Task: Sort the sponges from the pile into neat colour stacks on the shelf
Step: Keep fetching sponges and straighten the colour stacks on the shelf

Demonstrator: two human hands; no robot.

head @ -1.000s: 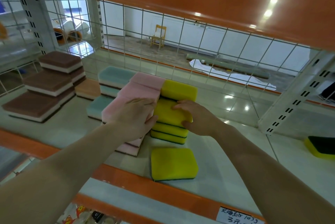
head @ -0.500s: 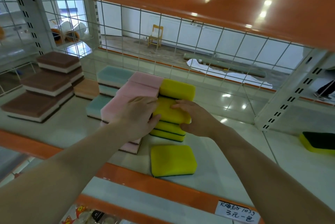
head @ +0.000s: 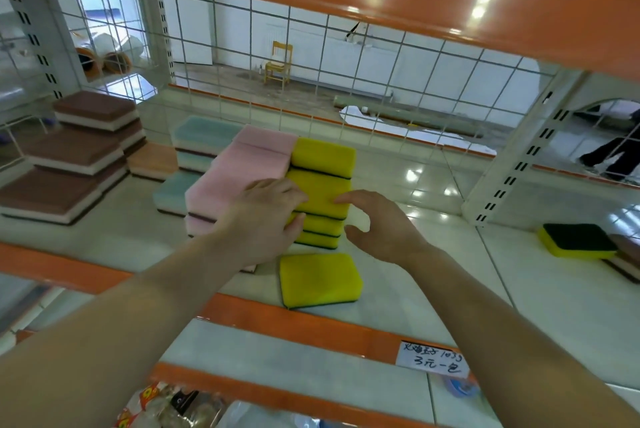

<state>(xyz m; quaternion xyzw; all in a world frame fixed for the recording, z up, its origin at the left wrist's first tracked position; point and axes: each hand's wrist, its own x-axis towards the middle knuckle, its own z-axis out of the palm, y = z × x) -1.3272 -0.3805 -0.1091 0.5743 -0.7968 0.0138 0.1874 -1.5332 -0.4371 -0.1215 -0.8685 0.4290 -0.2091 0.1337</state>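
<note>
Two hands are working at the sponge stacks. The left hand (head: 263, 216) is lying flat with straight fingers, pressing where the pink stack (head: 239, 178) is touching the yellow stack (head: 320, 192). The right hand (head: 377, 223) is hanging loose and half open, holding nothing, just beside that stack. A moment ago it was resting on top; now it is pulling back. One loose yellow sponge (head: 320, 280) is lying flat just under the right hand, its long side running left to right across the shelf (head: 450, 289).

Beyond the wire grid (head: 311, 56) at centre frame, a yellow wooden chair (head: 278, 63) stands against a white wall (head: 398, 56). Ceiling lights glare on the glossy tiled floor (head: 433, 185) at right.
</note>
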